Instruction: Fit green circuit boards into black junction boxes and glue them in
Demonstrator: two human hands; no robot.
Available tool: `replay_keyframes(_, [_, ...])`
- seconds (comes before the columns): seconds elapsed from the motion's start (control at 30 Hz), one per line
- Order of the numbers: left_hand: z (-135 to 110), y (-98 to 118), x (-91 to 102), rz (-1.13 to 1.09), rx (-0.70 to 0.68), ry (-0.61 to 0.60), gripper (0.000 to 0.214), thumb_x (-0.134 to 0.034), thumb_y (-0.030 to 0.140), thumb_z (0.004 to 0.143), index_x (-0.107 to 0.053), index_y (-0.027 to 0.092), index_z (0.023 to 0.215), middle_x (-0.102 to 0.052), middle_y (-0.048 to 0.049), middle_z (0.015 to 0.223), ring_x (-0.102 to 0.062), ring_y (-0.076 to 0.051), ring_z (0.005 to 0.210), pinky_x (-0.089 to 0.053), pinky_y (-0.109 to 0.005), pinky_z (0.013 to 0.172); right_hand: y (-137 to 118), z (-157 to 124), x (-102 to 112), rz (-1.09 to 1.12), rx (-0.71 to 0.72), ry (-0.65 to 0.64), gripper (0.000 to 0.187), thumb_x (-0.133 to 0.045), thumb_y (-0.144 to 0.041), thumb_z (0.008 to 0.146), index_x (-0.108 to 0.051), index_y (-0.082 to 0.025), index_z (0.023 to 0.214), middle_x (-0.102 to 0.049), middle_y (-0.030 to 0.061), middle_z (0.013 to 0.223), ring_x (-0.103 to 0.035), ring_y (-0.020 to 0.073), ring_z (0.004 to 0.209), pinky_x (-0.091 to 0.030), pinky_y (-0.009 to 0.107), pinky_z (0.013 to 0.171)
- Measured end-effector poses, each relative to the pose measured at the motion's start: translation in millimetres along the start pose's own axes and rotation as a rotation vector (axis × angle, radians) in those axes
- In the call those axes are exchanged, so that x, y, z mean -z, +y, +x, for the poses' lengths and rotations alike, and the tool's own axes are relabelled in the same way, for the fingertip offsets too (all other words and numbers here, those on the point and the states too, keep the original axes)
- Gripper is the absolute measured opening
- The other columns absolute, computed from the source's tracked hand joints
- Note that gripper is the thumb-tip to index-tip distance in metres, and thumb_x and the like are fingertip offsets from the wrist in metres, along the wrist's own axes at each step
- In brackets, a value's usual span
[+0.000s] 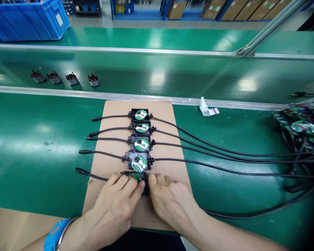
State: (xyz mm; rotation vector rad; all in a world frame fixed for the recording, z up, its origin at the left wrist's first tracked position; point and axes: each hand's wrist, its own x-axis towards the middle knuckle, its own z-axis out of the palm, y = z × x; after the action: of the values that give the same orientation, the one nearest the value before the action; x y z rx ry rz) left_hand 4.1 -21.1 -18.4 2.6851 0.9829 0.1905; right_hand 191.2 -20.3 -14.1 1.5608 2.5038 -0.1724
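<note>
The nearest black plastic housing [146, 188] lies on a cardboard sheet [162, 139], a green circuit board [134, 176] partly showing inside it. My left hand [117, 198] is closed over the housing's left side, thumb pressing at the board. From under those fingers a short black lead with a plug [82, 171] sticks out to the left. At the housing's right end, my right hand [170, 195] is closed with curled fingertips. A thick black cable [238, 214] comes out from behind that wrist; the fingers hide the grip itself.
Beyond my hands, several open housings [138, 158] with round boards lie in a column, leads to the left and cables to the right. A tangle of boards and wires [303, 129] sits at far right. Several motor stators [93, 80], a crumpled white wrapper [206, 108] and a blue bin [28, 21] stand farther back.
</note>
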Motion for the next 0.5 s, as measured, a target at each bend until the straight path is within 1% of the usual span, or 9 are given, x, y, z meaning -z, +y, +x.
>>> replay_keyframes(0.1, [-3.7,-2.9,-1.0,-0.022,0.004,0.026,0.063,-0.045,0.005,0.069,-0.046,0.011,0.131,-0.06,-0.0096,0.109,-0.052,-0.025,0.093,-0.038,-0.043,0.091,8.7,-4.4,-6.3,0.154,0.01,0.168,0.013,-0.045,-0.016,0.086,-0.054,-0.019,0.078,-0.056,0.0078,0.072,-0.054,0.022,0.06,-0.031,0.029,0.047])
replay_keyframes(0.17, [-4.6,-4.0,-1.1,-0.008,0.01,0.033,0.064,-0.044,0.003,0.071,-0.044,0.013,0.134,-0.058,-0.0089,0.115,-0.05,-0.024,0.098,-0.035,-0.042,0.095,14.1,-5.2,-11.8,0.314,0.034,0.302,0.017,-0.042,-0.02,0.09,-0.057,-0.018,0.082,-0.056,0.0085,0.078,-0.053,0.0226,0.071,-0.039,0.031,0.058])
replay_keyframes(0.2, [-4.2,-3.6,-0.9,0.004,0.014,0.028,0.064,-0.043,0.003,0.072,-0.043,0.014,0.134,-0.058,-0.0086,0.117,-0.05,-0.024,0.099,-0.035,-0.042,0.095,15.4,-5.0,-14.9,0.393,0.059,0.361,0.018,-0.041,-0.019,0.091,-0.058,-0.017,0.084,-0.055,0.0086,0.079,-0.05,0.0221,0.074,-0.04,0.032,0.063])
replay_keyframes(0.27, [-2.3,-0.8,0.1,0.017,0.026,-0.003,0.061,-0.042,0.002,0.073,-0.045,0.015,0.132,-0.059,-0.0078,0.113,-0.05,-0.024,0.096,-0.036,-0.042,0.091,15.6,-4.2,-20.7,0.518,0.119,0.43,0.021,-0.039,-0.014,0.091,-0.06,-0.015,0.086,-0.054,0.0082,0.078,-0.046,0.0207,0.074,-0.04,0.033,0.067])
replay_keyframes(0.33, [-0.7,3.7,2.4,0.006,0.054,-0.025,0.057,-0.043,0.002,0.074,-0.048,0.015,0.129,-0.06,-0.0073,0.107,-0.05,-0.024,0.092,-0.038,-0.042,0.087,15.0,-4.0,-23.5,0.582,0.161,0.453,0.025,-0.037,-0.008,0.089,-0.06,-0.014,0.085,-0.053,0.008,0.077,-0.043,0.0201,0.073,-0.039,0.034,0.067])
replay_keyframes(0.4, [-0.7,7.4,6.7,-0.037,0.075,-0.024,0.056,-0.044,0.003,0.074,-0.049,0.016,0.128,-0.06,-0.0071,0.104,-0.05,-0.024,0.09,-0.038,-0.042,0.085,18.3,-4.2,-21.1,0.613,0.185,0.438,0.025,-0.037,-0.007,0.089,-0.06,-0.015,0.085,-0.053,0.0077,0.076,-0.042,0.0199,0.073,-0.039,0.033,0.066])
replay_keyframes(0.47, [-1.4,5.9,13.0,-0.111,0.059,-0.001,0.053,-0.046,0.005,0.076,-0.049,0.018,0.128,-0.058,-0.0073,0.109,-0.05,-0.023,0.093,-0.039,-0.04,0.085,28.5,-3.2,-14.2,0.635,0.237,0.392,0.022,-0.04,-0.009,0.09,-0.06,-0.016,0.084,-0.054,0.0059,0.075,-0.043,0.0192,0.074,-0.039,0.032,0.065])
replay_keyframes(0.5, [-1.0,2.0,16.6,-0.152,0.048,0.034,0.051,-0.047,0.006,0.079,-0.049,0.019,0.128,-0.057,-0.0076,0.112,-0.05,-0.023,0.096,-0.04,-0.039,0.085,36.1,-1.4,-10.2,0.636,0.258,0.382,0.019,-0.042,-0.01,0.09,-0.059,-0.017,0.085,-0.054,0.0051,0.076,-0.044,0.0188,0.074,-0.039,0.032,0.067])
